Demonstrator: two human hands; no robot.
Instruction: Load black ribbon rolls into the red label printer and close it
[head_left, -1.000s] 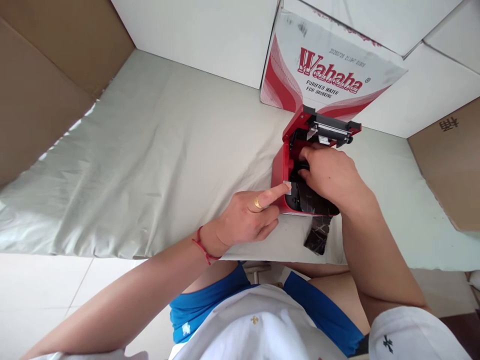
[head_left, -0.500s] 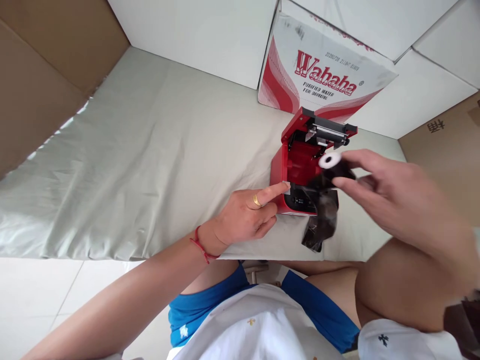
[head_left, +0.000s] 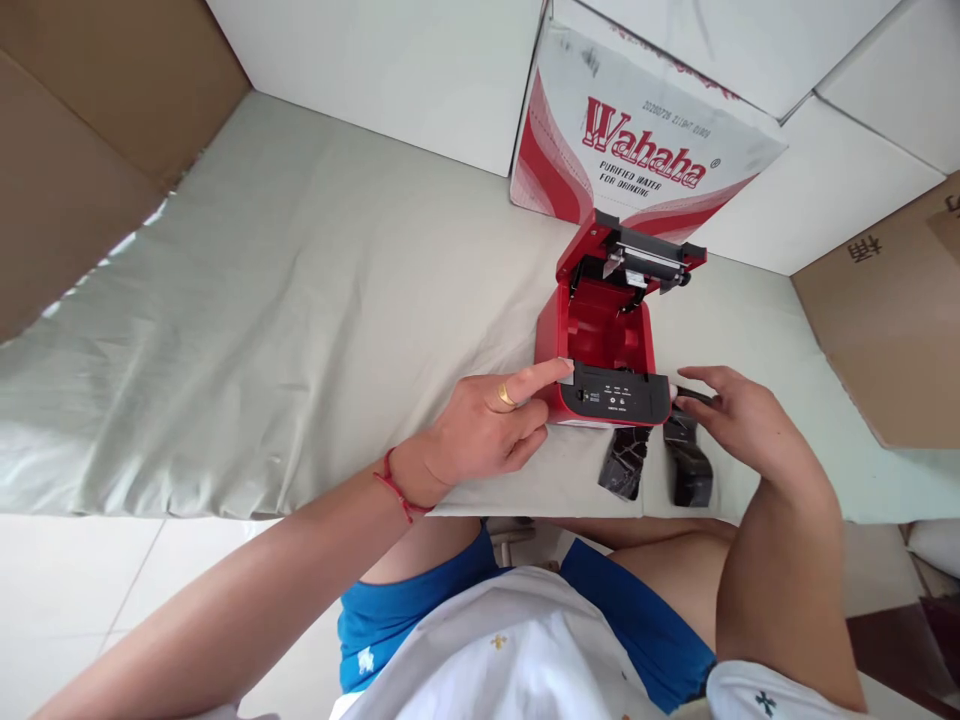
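Observation:
A small red printer point(head_left: 600, 335) stands on the grey cloth-covered table point(head_left: 300, 330) with its lid tipped up and its inner bay empty. My left hand point(head_left: 491, 425) rests at its front left corner, forefinger stretched onto the black control panel, the other fingers curled. My right hand point(head_left: 739, 420) lies just right of the printer, fingers pinched on a dark roll point(head_left: 686, 400) set down on the table. A strip of the dark film point(head_left: 688, 470) trails from the roll toward the table's front edge, and a second dark strip point(head_left: 622, 462) hangs there under the printer's front.
A red and white Wahaha water carton point(head_left: 645, 150) stands right behind the printer. White boxes point(head_left: 390, 70) line the back, brown cardboard boxes sit at the far left point(head_left: 90, 140) and far right point(head_left: 892, 310). The table's front edge is close to my knees.
My right hand lifted the dark roll out of the printer's bay, carried it right and lowered it onto the table beside the printer. My left hand stayed at the front corner.

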